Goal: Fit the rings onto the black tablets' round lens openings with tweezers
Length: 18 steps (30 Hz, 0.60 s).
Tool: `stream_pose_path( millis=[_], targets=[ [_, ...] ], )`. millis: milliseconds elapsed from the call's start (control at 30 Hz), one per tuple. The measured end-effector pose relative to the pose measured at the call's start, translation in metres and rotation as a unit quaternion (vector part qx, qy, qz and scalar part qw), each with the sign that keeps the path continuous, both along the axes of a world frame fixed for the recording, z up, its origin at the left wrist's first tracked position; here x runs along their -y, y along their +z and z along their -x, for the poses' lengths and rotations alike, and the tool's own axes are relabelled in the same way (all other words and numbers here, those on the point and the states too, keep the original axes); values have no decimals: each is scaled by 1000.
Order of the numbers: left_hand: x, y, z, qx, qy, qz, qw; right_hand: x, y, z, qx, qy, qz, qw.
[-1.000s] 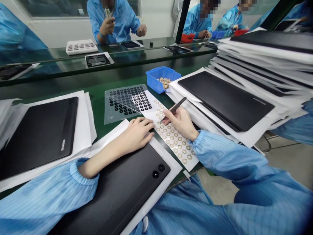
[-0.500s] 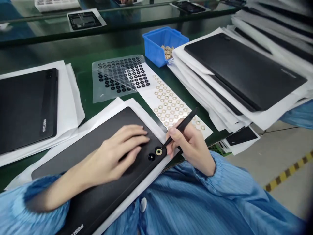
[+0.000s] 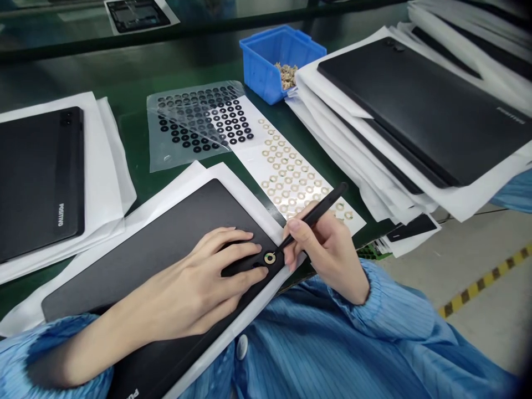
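A black tablet back cover (image 3: 158, 249) lies on white paper in front of me. My left hand (image 3: 208, 277) rests flat on it, fingers stretched toward the camera holes at its corner. My right hand (image 3: 328, 249) is closed on black tweezers (image 3: 311, 219), whose tips hold a small gold ring (image 3: 270, 257) down on one camera hole. Just behind lie a white sheet of gold rings (image 3: 291, 172) and a clear sheet of black rings (image 3: 199, 119).
A blue bin (image 3: 266, 61) of small gold parts stands at the back. Stacked black covers between white sheets (image 3: 415, 111) fill the right side. Another cover on paper (image 3: 37, 177) lies at the left. The table edge and floor are at the lower right.
My right hand carried a gold ring with the tweezers from the sheet to the cover's camera hole. My left hand slid from the cover's far edge down toward the holes. The view tilted downward.
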<state>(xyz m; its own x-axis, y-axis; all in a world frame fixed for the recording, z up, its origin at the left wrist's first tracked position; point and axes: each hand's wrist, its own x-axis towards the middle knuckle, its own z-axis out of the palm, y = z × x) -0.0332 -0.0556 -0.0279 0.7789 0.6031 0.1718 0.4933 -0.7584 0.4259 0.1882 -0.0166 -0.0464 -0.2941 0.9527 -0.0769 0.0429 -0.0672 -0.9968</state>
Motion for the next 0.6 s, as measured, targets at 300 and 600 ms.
stream_pose_path(
  millis=[300, 600],
  targets=[
    [0, -1, -1, -2, 6, 1, 1000, 1, 2, -1, 10, -1, -14, 1000],
    [0, 0, -6, -14, 26, -45, 999, 12, -12, -3, 48, -13, -267, 962]
  ],
)
